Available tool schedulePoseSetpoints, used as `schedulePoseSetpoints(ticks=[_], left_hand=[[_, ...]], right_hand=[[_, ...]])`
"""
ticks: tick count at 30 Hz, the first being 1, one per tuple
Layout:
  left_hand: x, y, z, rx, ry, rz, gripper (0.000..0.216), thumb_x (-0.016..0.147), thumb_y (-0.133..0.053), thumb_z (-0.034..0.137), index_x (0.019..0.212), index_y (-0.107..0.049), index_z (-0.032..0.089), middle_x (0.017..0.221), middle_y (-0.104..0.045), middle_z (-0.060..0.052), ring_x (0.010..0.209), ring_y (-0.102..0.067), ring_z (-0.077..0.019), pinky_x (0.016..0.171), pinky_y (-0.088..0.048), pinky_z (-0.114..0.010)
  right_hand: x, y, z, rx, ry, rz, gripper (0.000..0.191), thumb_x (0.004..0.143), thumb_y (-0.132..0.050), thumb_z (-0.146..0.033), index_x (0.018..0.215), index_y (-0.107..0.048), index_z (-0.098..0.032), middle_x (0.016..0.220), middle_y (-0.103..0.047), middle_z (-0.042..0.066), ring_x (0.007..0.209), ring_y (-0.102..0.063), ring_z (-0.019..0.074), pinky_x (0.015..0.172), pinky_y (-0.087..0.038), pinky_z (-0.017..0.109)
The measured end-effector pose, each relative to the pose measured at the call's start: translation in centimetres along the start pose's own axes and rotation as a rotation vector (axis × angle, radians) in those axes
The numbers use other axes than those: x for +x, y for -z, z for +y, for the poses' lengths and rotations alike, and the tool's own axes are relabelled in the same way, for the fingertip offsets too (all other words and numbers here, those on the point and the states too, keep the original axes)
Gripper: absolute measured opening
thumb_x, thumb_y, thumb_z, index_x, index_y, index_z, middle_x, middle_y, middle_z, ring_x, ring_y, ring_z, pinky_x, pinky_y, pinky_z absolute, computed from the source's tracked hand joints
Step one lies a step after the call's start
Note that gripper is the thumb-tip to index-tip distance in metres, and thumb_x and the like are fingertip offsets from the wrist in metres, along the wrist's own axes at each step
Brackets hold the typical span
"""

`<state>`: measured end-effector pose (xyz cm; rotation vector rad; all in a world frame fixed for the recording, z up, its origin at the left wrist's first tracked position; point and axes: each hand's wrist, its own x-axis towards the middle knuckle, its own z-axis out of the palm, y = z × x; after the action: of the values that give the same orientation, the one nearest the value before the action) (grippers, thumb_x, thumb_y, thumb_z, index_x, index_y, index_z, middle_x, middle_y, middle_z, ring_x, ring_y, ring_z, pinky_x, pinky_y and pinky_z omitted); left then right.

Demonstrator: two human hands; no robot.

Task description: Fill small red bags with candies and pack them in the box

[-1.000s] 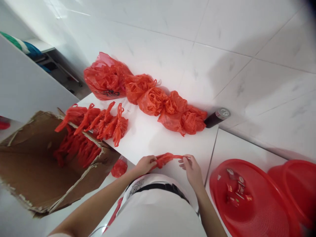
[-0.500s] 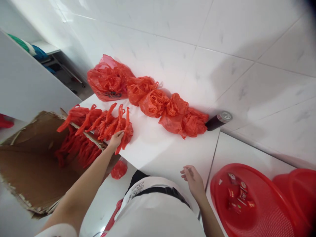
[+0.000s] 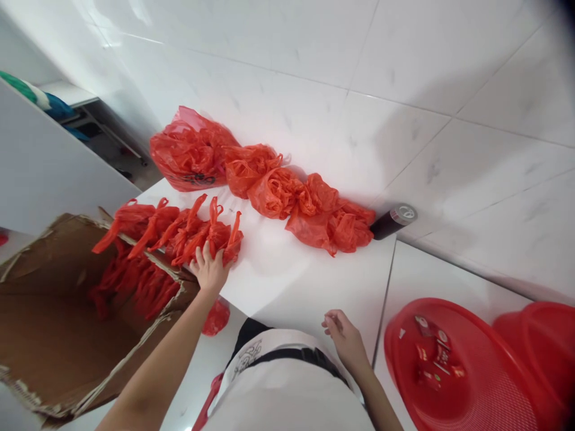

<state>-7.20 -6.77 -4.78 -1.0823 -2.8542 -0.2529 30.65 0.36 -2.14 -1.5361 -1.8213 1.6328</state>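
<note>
My left hand [image 3: 210, 272] reaches over a row of small red plastic bags [image 3: 177, 230] with knotted tops, at the table's left edge. Its fingers are spread and touch the bags at the near right end of the row, without closing on one. My right hand [image 3: 345, 338] hovers over the near edge of the white table [image 3: 278, 281], in front of my body. Its fingers are loosely bent, and nothing shows in them. Beside the table stands an open cardboard box [image 3: 49, 317] with more knotted red bags [image 3: 139, 284] inside.
Larger red bags [image 3: 274, 191] line the wall, with a dark can [image 3: 394, 220] at their right end. A red plastic basket [image 3: 485, 383] holding several small packets stands at right, beside another red container [image 3: 539, 341]. A red bag [image 3: 216, 317] shows below the table edge.
My left hand has loosened its fingertip hold on the end bag and spread its fingers over the row. The rightmost bag leans differently. My right hand has barely moved.
</note>
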Motion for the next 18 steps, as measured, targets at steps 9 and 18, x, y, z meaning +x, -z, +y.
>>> schedulePoseSetpoints(ticks=[9, 18], left_hand=[[6.6, 0.0, -1.7, -0.036, 0.016, -0.006, 0.041, 0.090, -0.047, 0.036, 0.121, -0.064, 0.015, 0.143, -0.046, -0.021, 0.131, -0.039, -0.0389, 0.101, -0.033, -0.055], [6.5, -0.7, -3.0, -0.039, -0.021, -0.067, 0.039, 0.091, -0.042, 0.032, 0.116, -0.066, 0.015, 0.118, -0.064, -0.018, 0.111, -0.054, -0.0344, 0.094, -0.038, -0.047]], right_hand=[[0.2, 0.1, 1.1, -0.033, 0.002, 0.019, 0.029, 0.088, -0.047, -0.053, 0.088, -0.056, -0.025, 0.082, -0.070, 0.004, 0.081, -0.067, 0.0233, 0.077, -0.049, 0.036], [0.0, -0.1, 1.2, -0.037, -0.023, 0.045, 0.025, 0.087, -0.047, -0.049, 0.087, -0.056, -0.026, 0.081, -0.070, 0.003, 0.079, -0.067, 0.0230, 0.075, -0.049, 0.034]])
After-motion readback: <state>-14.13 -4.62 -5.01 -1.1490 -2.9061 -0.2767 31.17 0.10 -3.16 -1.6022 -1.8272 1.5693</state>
